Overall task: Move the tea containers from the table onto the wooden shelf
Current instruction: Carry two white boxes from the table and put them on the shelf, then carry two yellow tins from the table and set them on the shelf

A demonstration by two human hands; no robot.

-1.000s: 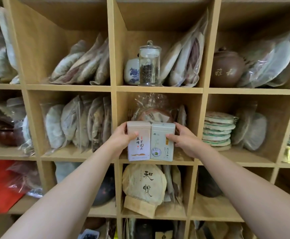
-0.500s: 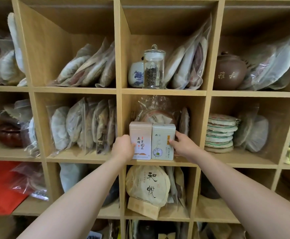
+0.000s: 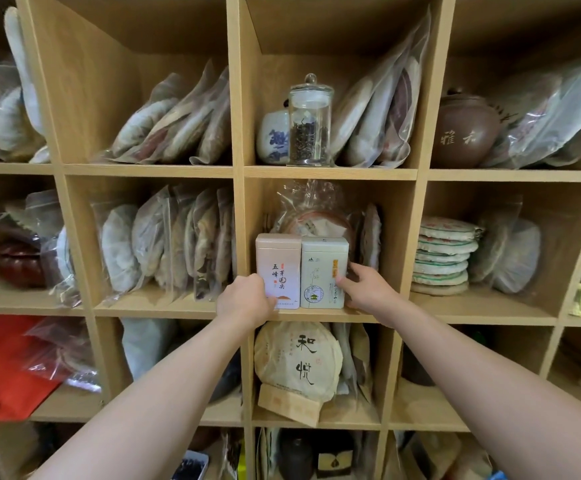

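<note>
Upright, boxy pink tin [image 3: 278, 271] gripped by left hand [image 3: 246, 301], pale green tin [image 3: 323, 271] by right hand [image 3: 365, 289], wooden shelf [image 3: 396, 318]

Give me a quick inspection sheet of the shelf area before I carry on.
Surface: wooden shelf, tins stand at its front edge.
Job's things: pink tin and green tin, upright, side by side, touching.
Clutter: bagged tea cakes behind the tins; glass jar in the cubby above; wrapped cake below.
Hands: left hand pinches the pink tin's lower corner; right hand grips the green tin's side.
Cables: nothing seen.
Surroundings: brown pot, stacked cakes, red bag.
</note>
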